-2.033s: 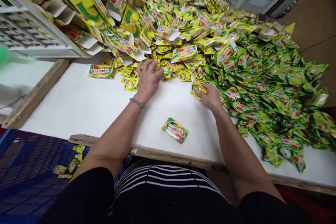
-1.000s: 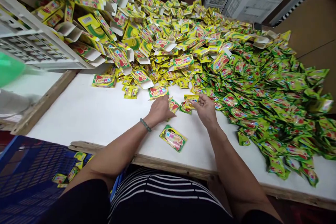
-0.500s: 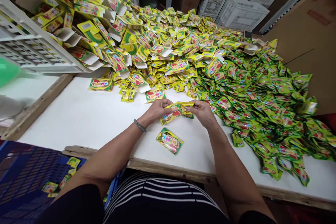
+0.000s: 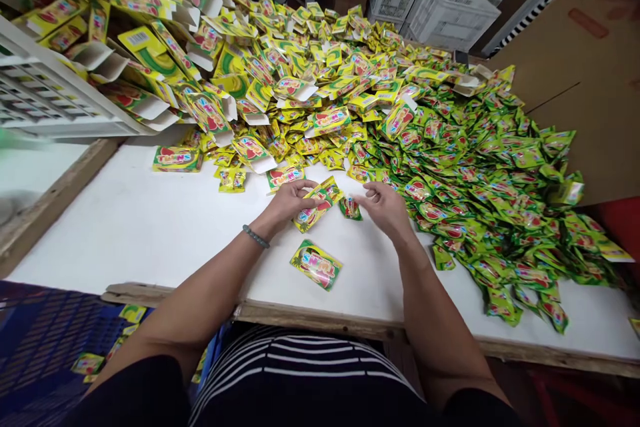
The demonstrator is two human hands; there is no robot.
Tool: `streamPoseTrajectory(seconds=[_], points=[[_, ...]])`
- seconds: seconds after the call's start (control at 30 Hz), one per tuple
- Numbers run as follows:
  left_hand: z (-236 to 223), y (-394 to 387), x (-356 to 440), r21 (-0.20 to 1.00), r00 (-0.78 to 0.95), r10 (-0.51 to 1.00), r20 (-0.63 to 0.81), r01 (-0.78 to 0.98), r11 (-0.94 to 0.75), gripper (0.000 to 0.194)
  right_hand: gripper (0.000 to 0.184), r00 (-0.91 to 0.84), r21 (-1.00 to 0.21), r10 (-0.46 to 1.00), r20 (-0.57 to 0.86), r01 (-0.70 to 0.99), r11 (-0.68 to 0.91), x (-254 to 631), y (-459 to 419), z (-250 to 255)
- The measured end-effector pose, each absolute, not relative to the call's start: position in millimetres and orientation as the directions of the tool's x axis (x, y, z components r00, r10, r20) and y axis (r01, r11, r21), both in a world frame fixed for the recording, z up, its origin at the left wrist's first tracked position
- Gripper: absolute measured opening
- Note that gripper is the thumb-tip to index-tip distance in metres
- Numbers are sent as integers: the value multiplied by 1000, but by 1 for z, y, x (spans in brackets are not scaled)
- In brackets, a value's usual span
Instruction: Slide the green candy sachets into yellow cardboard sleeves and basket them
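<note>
My left hand [image 4: 286, 207] pinches a small yellow-and-green candy box [image 4: 311, 213], tilted above the white tabletop. A yellow packet [image 4: 330, 189] shows at the box's upper end. My right hand [image 4: 386, 211] is just right of it, thumb and index finger a little apart. A small green candy packet [image 4: 351, 209] lies at the right thumb's tip; whether they touch is unclear. Nearer my body, a flat candy box [image 4: 317, 265] rests on the table, its printing upside down to me. Another box [image 4: 285, 177] lies just beyond my left hand.
Open-ended boxes [image 4: 150, 57] spill from a white plastic crate [image 4: 55, 93] at left. A heap of yellow packets [image 4: 333, 159] and green packets [image 4: 465, 193] covers the back and right. A blue basket [image 4: 35, 340] with several packed boxes stands below left. Wooden strips [image 4: 320, 318] edge the table.
My left hand went from the heap to a candy box and holds it. My right hand brought a yellow packet to the box's end, then drew back from it toward the green packet.
</note>
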State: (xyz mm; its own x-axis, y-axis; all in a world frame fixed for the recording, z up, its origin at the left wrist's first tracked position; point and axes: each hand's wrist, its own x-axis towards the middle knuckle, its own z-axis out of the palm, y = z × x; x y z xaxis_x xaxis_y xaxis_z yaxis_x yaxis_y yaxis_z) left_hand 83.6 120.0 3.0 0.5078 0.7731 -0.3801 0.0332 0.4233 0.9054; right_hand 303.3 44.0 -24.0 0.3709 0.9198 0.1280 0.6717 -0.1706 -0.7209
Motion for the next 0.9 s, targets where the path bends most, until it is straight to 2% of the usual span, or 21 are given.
streamPoseTrajectory(seconds=[0.1, 0.2, 0.27, 0.3, 0.4, 0.47, 0.53, 0.6, 0.67, 0.8, 0.9], points=[[4, 123, 81, 894, 480, 782, -399, 12, 448, 56, 22, 269, -585, 961, 60, 790, -184, 300, 46, -31], [5, 123, 81, 885, 490, 769, -410, 11, 465, 60, 9, 263, -545, 964, -40, 803, -242, 293, 47, -31], [6, 123, 80, 883, 502, 762, -410, 7, 470, 61, 12, 314, -601, 945, -89, 740, -302, 292, 47, -31], [7, 123, 80, 883, 500, 764, -407, 3, 469, 60, 16, 330, -668, 939, -99, 678, -308, 293, 47, -31], [8, 124, 79, 881, 474, 781, -408, -19, 472, 57, 32, 357, -901, 931, -83, 372, -223, 299, 49, -37], [9, 124, 79, 871, 463, 781, -420, -36, 490, 56, 38, 376, -942, 924, -70, 279, -185, 303, 51, -42], [10, 125, 79, 862, 446, 782, -435, -42, 504, 57, 36, 413, -878, 909, -55, 413, -240, 307, 52, -44], [12, 124, 78, 863, 426, 789, -443, -36, 504, 58, 30, 446, -738, 895, 4, 605, -298, 310, 50, -43], [13, 123, 78, 866, 416, 794, -443, -30, 499, 57, 26, 409, -653, 907, 102, 715, -249, 311, 47, -37], [13, 123, 79, 867, 420, 793, -441, -29, 497, 57, 27, 269, -663, 930, 249, 748, -39, 306, 44, -26], [11, 124, 81, 871, 415, 799, -436, -27, 490, 55, 20, 261, -619, 933, 247, 783, -55, 302, 45, -27]])
